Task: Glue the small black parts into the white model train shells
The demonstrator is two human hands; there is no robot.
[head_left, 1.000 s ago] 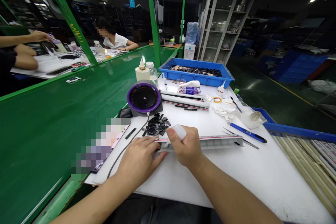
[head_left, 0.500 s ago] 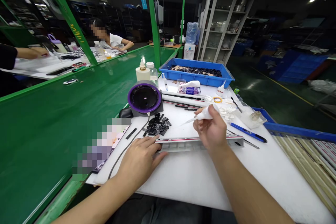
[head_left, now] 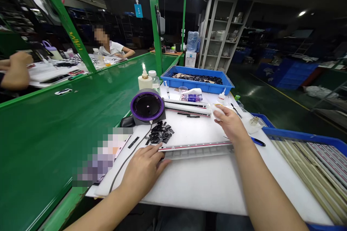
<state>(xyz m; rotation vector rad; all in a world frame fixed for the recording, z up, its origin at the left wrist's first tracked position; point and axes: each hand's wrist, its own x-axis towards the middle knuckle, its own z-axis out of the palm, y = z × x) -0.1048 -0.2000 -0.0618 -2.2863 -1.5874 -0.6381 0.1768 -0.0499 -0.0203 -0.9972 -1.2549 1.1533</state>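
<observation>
My left hand (head_left: 143, 169) is closed on the left end of a long white strip with a red line (head_left: 196, 147), fingers on top and thumb at the near side. The strip lies across the white tabletop in front of me. Beyond its far right part, my right hand (head_left: 231, 122) is closed around a small white squeeze bottle (head_left: 217, 111); its thin nozzle cannot be made out now. Just past my left fingers lies a heap of small black rectangular pieces (head_left: 160, 133). More white strips (head_left: 187, 108) lie farther back, with a few black pieces beside them.
A round black device with a purple rim (head_left: 148, 106) stands at the left, its cable running towards me. Behind is a blue tray (head_left: 195, 85) of black parts. A blue pen (head_left: 257, 141) and a blue crate (head_left: 311, 135) are to the right. Co-workers sit across the green partition.
My right hand has moved right and away from me with the squeeze bottle, off the strip. My left hand stays on the strip's end. The view has shifted slightly.
</observation>
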